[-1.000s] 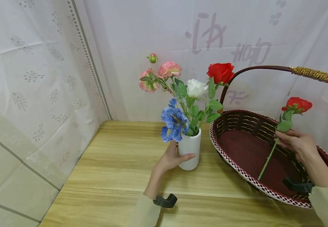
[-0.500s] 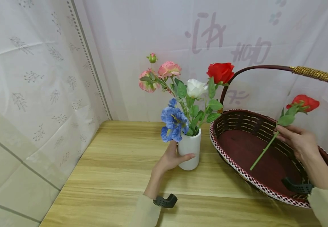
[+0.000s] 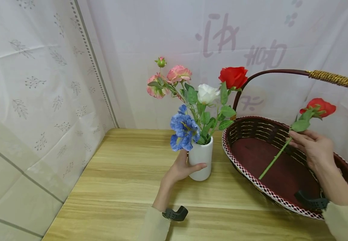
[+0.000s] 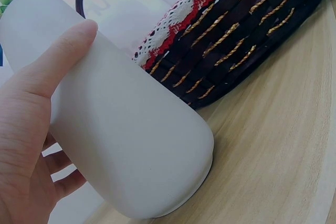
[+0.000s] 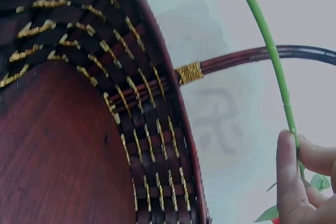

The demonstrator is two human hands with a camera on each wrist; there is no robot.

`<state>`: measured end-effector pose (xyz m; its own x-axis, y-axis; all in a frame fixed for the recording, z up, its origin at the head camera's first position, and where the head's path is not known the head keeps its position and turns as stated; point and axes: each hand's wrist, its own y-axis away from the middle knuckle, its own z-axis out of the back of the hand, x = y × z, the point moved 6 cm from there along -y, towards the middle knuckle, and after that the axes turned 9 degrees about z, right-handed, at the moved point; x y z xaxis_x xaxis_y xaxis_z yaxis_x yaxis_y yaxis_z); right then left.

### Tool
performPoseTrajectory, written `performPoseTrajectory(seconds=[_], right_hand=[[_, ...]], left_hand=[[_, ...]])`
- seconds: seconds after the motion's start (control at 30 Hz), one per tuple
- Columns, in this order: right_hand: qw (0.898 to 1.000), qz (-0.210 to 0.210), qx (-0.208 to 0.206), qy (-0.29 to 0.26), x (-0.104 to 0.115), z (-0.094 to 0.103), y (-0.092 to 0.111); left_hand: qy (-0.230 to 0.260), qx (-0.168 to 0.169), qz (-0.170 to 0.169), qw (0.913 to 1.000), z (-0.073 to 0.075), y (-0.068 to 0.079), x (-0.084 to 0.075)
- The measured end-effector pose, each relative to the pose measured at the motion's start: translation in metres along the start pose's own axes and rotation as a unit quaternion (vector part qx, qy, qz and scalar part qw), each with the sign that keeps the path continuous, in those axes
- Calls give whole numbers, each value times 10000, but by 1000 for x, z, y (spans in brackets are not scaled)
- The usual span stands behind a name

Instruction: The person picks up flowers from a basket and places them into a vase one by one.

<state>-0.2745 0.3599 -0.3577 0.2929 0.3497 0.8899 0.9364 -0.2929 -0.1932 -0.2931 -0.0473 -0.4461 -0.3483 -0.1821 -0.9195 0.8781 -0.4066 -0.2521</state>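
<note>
My left hand (image 3: 180,169) grips a white cylindrical vase (image 3: 202,159) that stands on the table, its thumb across the front. In the left wrist view the vase (image 4: 136,129) fills the middle, fingers curled behind it. Out of the vase rise a blue flower (image 3: 184,130), a white rose (image 3: 207,94), pink flowers (image 3: 179,73) and a red rose (image 3: 233,77). Over the basket, my right hand (image 3: 318,149) pinches the stem of another red rose (image 3: 321,107) just below its leaves. The stem (image 5: 265,35) slants, its cut end down and to the left in the head view.
A dark woven basket (image 3: 249,177) with a lace-trimmed rim stands to the right of the vase. Its arched handle (image 3: 270,71), bound with gold cord, rises behind. White printed curtains (image 3: 161,30) hang behind and left of the wooden table (image 3: 116,190).
My right hand has lifted the red rose slightly and moved it left, and its stem has tilted from steep to more slanted. The left hand and vase stay put.
</note>
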Motion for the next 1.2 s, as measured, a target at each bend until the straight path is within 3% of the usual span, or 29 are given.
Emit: performPoseTrajectory(seconds=[0.27, 0.67, 0.8, 1.0, 1.2], right_hand=[[9978, 536, 401, -33, -2, -25, 9], [9940, 805, 664, -330, -3, -52, 19], [9925, 924, 652, -461, -3, -58, 23], [9923, 1084, 462, -385, -3, -63, 30], [9922, 1133, 240, -451, -4, -69, 34]], left_hand=[[121, 31, 149, 9998, -1, 1, 0], [135, 49, 204, 9997, 0, 0, 3], [219, 63, 248, 9994, 0, 0, 3], [197, 70, -43, 9998, 0, -4, 0], [148, 31, 26, 9999, 0, -1, 0]])
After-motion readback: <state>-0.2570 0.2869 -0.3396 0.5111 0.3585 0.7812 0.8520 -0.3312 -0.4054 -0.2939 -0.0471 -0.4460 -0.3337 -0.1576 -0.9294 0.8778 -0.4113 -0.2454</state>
